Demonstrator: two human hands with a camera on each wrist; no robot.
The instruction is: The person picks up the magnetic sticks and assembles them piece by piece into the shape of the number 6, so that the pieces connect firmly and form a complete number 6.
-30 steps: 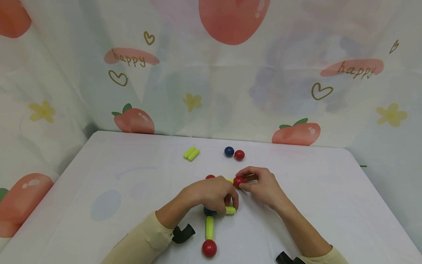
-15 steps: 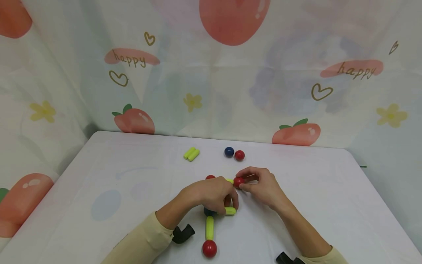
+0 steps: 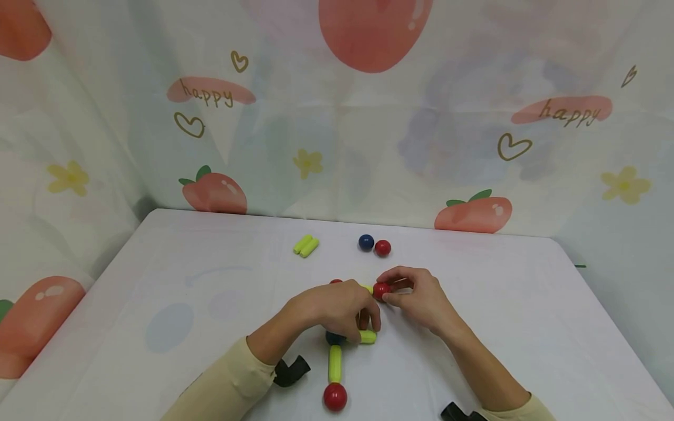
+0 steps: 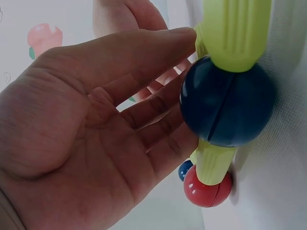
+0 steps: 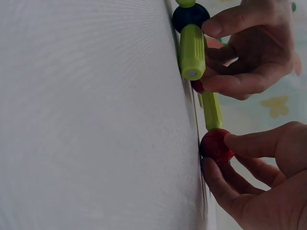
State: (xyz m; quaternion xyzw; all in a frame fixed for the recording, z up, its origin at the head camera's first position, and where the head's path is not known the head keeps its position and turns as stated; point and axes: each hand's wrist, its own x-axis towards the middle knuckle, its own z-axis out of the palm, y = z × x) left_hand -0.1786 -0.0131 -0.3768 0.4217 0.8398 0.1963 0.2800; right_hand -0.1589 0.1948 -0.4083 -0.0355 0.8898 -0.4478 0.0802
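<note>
My right hand [image 3: 421,295] pinches a red ball [image 3: 381,291] between thumb and fingertips. A yellow-green rod [image 5: 212,110] joins that ball and runs left behind my left hand [image 3: 337,307]. With thumb and fingers, the left hand holds another yellow-green rod [image 3: 368,337], whose right end is free. This rod extends from a dark blue ball [image 4: 228,103], partly hidden under the hand in the head view. From the blue ball a further rod [image 3: 334,363] leads toward me to a red ball [image 3: 334,397]. The top of one more red ball [image 3: 336,281] shows behind the left hand.
Two loose yellow-green rods [image 3: 309,247] lie side by side near the back of the white table [image 3: 226,234]. Right of them sit a loose blue ball [image 3: 365,242] and a red ball [image 3: 382,248]. A printed cloth [image 3: 337,128] hangs behind the table.
My left hand has shifted very slightly, covering more of the red ball behind it. The right hand keeps its pinch on the red ball in the same place.
</note>
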